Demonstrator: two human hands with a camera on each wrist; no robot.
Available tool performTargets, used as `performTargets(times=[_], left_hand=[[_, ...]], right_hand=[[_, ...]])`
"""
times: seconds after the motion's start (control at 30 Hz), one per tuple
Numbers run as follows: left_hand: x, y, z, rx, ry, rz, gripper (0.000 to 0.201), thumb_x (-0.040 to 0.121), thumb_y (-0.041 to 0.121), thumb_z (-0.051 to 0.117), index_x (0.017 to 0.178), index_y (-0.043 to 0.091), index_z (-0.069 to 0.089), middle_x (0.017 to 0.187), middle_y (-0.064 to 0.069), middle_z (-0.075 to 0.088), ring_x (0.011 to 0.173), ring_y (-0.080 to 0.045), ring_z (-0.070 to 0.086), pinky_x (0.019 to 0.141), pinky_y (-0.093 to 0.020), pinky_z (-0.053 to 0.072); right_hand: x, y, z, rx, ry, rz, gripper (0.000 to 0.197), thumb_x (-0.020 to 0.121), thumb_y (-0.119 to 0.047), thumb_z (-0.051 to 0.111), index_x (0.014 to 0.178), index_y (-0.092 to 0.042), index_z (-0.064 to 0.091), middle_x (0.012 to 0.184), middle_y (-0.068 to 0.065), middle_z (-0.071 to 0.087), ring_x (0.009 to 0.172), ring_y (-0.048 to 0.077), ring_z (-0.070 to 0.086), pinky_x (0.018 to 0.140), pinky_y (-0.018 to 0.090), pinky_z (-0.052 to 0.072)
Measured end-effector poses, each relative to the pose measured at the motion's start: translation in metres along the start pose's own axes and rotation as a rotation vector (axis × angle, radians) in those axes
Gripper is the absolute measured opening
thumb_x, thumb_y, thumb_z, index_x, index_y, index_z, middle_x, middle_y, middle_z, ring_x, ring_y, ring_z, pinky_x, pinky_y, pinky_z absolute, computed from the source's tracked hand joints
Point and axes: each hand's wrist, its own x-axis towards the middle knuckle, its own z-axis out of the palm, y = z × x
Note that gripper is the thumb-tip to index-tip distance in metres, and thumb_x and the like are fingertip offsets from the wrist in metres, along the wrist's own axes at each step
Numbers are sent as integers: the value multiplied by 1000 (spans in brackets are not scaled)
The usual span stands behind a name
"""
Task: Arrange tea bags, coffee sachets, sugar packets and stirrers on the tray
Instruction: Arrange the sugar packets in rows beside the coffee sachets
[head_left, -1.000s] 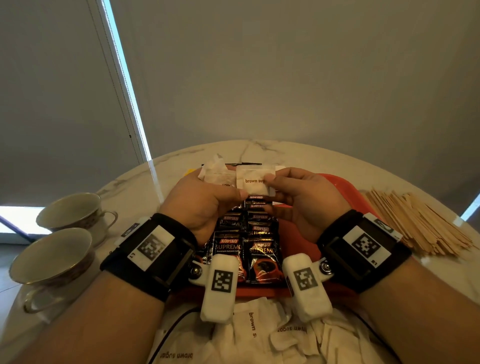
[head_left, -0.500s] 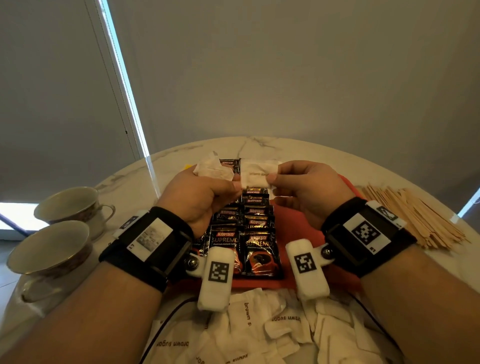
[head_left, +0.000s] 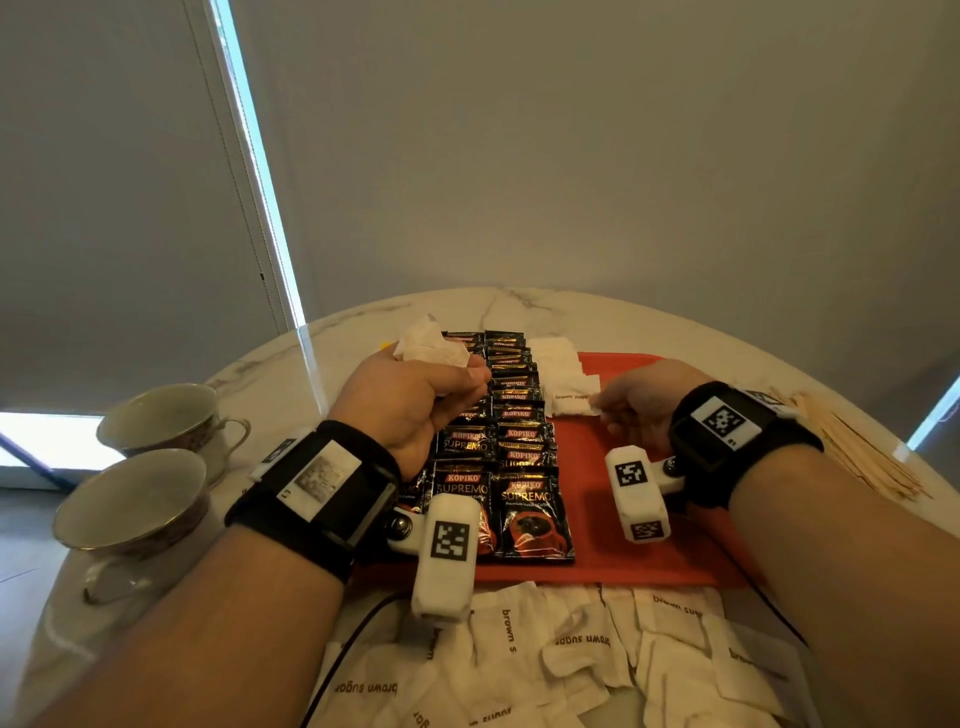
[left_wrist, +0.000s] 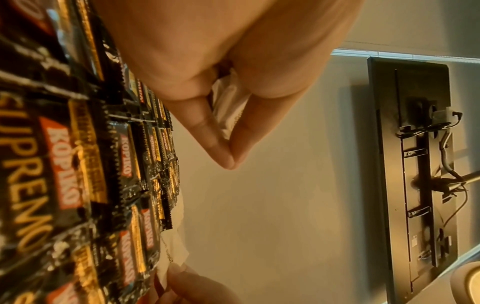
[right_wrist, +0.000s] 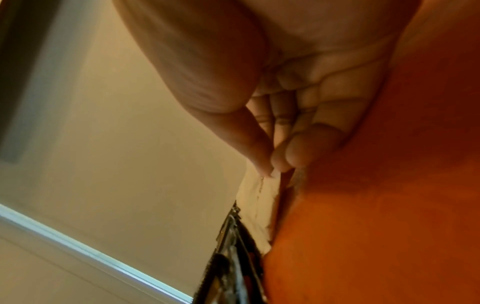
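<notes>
A: Labels?
B: Coffee sachets (head_left: 511, 441) read "KOPIKO SUPREMO", black w/ red+gold, 2 overlapping rows running near edge to far edge on the left part of the red tray (head_left: 613, 545). Sugar packets say "brown sugar".
A: Where's the sugar?
B: White sugar packets on tray (head_left: 563, 371) lie in a column just right of the coffee rows, toward tray's far edge. Loose sugar pile (head_left: 587, 654) on marble table (head_left: 545, 306) at its near edge, touching tray's front rim.
A: Hands?
B: Left hand (head_left: 415, 395) over coffee rows, fingers curled round a bunch of white packets (head_left: 431, 345); left wrist cam shows thumb + finger tips (left_wrist: 228, 156) pressed together w/ paper behind. Right hand (head_left: 639, 405) low on tray, thumb + fingers narrow, pinching the near-right corner of the front sugar packet (head_left: 574, 402), which lies on the tray.
A: Other stuff?
B: Wooden stirrers (head_left: 862, 452) heaped at table's right edge, off tray. 2 teacups (head_left: 150, 467) at left edge; contents can't tell.
</notes>
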Motion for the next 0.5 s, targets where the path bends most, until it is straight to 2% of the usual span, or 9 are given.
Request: performTargets(times=[0.07, 0.2, 0.3, 0.4, 0.47, 0.5], left_hand=[[1, 0, -1, 1, 0, 1, 34, 83, -22, 66, 106, 3, 62, 87, -13, 74, 78, -21, 76, 67, -27, 65], [2, 0, -2, 2, 2, 6, 35, 84, -22, 66, 109, 2, 62, 88, -13, 75, 74, -19, 76, 66, -26, 64], [2, 0, -2, 7, -1, 3, 36, 84, -21, 66, 111, 2, 62, 88, -13, 76, 75, -19, 77, 66, -26, 64], [3, -1, -2, 10, 1, -9, 37, 83, -21, 67, 113, 2, 62, 84, -11, 77, 75, -19, 78, 63, -25, 63], [4, -3, -2, 15, 7, -13, 40, 82, -20, 68, 116, 2, 62, 88, -12, 77, 79, -21, 78, 63, -25, 62], [3, -3, -2, 14, 8, -13, 42, 82, -20, 69, 117, 2, 62, 91, -14, 77, 81, -22, 78, 63, -25, 62]], right_hand=[[-1, -2, 2, -62, 7, 7, 13, 85, 0, 76, 96, 6, 71, 69, 11, 64, 56, 19, 58, 54, 27, 51], [-1, -3, 4, -161, 34, -23, 13, 86, -5, 77, 91, 4, 70, 66, 9, 62, 58, 18, 56, 67, 31, 47], [-1, -2, 5, -219, 32, -44, 14, 87, -10, 78, 81, -1, 69, 63, 6, 60, 56, 16, 53, 59, 28, 44], [-1, -2, 5, -226, 37, -54, 15, 87, -14, 79, 81, -4, 70, 61, 5, 59, 53, 15, 51, 53, 26, 42], [1, -1, 4, -213, 37, -55, 15, 87, -15, 79, 86, -2, 72, 62, 5, 61, 54, 16, 53, 55, 27, 44], [1, 0, 4, -193, 31, -57, 15, 87, -15, 79, 88, -1, 73, 64, 6, 62, 56, 17, 55, 60, 29, 46]])
